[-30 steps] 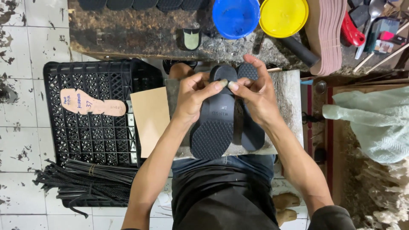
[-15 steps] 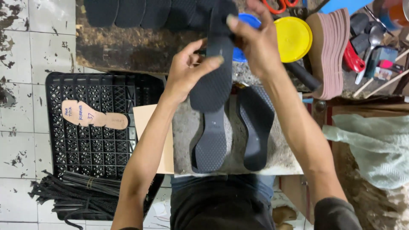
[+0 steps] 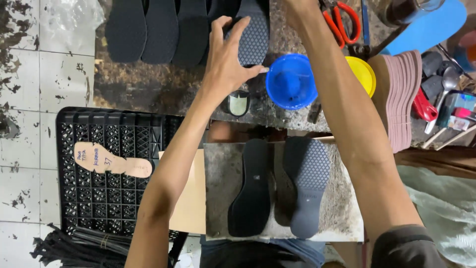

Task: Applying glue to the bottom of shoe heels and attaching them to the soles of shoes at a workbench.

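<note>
Rubber sole, dark with a diamond-grid tread, lay flat under my left hand, fingers spread and pressing it onto the row of soles. My right hand was cut off by the top edge, so I couldn't tell its grip. Just right of my thumb sat a blue bowl; nearer me, two more soles rested on a stone slab.

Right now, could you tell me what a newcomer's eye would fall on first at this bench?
Probably the left hand, spread over a patterned dark sole at the end of a row of dark soles along the far edge of the bench. Next, the bright blue bowl beside a yellow one, just right of that hand. Nearer, two soles lie side by side on a grey slab.
</note>
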